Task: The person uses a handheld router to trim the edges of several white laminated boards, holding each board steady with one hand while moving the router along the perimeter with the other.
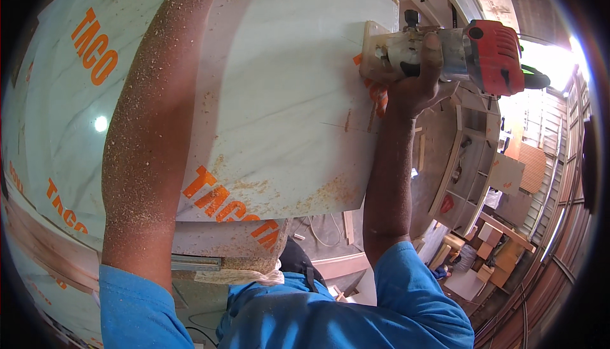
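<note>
My right hand (420,85) is wrapped round the metal body of a trim router (494,56) with a red motor housing. The router lies sideways in view, its pale base plate against the right edge of a white marble-patterned panel (279,107). Sawdust is scattered over the panel, thickest near its lower right corner. My left forearm (152,107), speckled with wood chips, stretches across the panel to the top of the picture. The left hand lies past that upper edge, so its fingers are hidden.
Another marble-patterned board (232,231) sits under the panel's near edge. A pale cloth (244,276) hangs close to my body. On the right are an open-framed cabinet (467,158) and stacked wood offcuts (492,247). Orange lettering marks the boards.
</note>
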A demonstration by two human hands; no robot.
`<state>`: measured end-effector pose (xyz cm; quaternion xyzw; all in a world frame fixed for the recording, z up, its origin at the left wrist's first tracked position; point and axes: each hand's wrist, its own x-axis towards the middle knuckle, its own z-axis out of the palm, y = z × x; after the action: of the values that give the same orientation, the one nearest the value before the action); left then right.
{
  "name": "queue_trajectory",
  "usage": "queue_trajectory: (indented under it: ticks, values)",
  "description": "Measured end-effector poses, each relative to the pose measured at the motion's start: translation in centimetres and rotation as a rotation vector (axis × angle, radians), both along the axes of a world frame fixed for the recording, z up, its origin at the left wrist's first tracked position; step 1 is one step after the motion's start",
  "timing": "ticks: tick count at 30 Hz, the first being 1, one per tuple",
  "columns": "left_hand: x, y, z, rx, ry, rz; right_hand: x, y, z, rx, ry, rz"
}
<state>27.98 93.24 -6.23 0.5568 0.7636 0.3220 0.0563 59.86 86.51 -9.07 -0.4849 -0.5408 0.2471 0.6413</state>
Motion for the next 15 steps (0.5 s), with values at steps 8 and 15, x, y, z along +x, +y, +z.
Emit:
queue_trajectory:
  ticks: [8, 15]
  values:
    - [0.0, 0.2, 0.6, -0.115, -0.031, 0.024, -0.1, -0.2, -0.1, 0.023, -0.124, 0.003]
    - [0.2, -0.2, 0.2, -0.009, 0.012, 0.032, -2.0, -1.7, 1.8, 0.043, -0.099, -0.045]
